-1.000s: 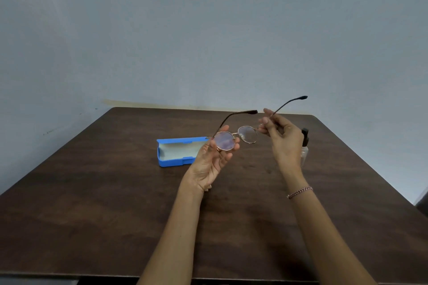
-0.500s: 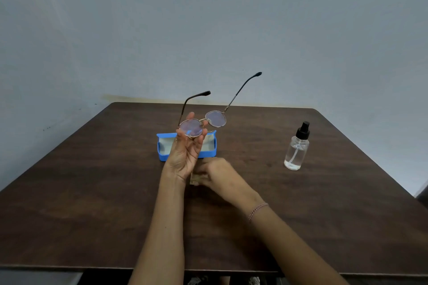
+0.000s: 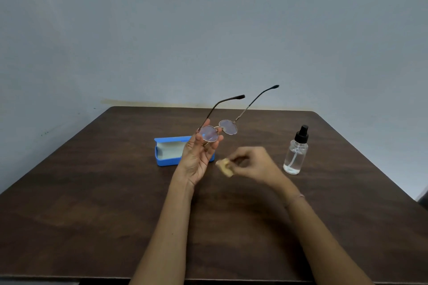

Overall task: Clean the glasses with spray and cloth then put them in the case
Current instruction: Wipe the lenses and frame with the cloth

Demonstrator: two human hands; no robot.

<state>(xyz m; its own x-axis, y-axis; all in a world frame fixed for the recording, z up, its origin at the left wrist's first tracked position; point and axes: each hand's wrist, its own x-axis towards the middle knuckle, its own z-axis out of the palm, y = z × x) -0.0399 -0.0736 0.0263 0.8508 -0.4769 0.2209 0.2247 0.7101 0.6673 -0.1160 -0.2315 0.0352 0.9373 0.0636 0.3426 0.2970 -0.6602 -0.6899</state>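
You're holding the glasses [image 3: 220, 131] up in your left hand [image 3: 198, 162] — thumb and fingertips pinching the rim of one lens, palm turned toward you. The glasses are hanging in the air just above the right end of the blue case [image 3: 166, 152], both temples unfolded and pointing up and away from you. Your right hand [image 3: 252, 164] is hovering to the right of the case, fingers curled and pinching a small yellowish cloth [image 3: 224, 167]. The cloth is blurring, so I'm not calling how it's folded. It's sitting below and right of the glasses, apart from them. The case is lying open on the table [image 3: 92, 215], pale lining showing, nothing showing in the part your left hand isn't covering. The spray bottle [image 3: 296, 152] is standing upright well right of the case, past your right hand, with nobody touching it.

Judging by this, you're heading into the wipe — cloth in hand, no lens contacted yet. I can't tell whether the lenses are wet. The next move is calling for lifting the cloth to a lens, sandwiching it through the cloth and rubbing lightly. Your left hand should be steadying the rim so the thin frame isn't twisting. Folding the temples and casing are coming after.
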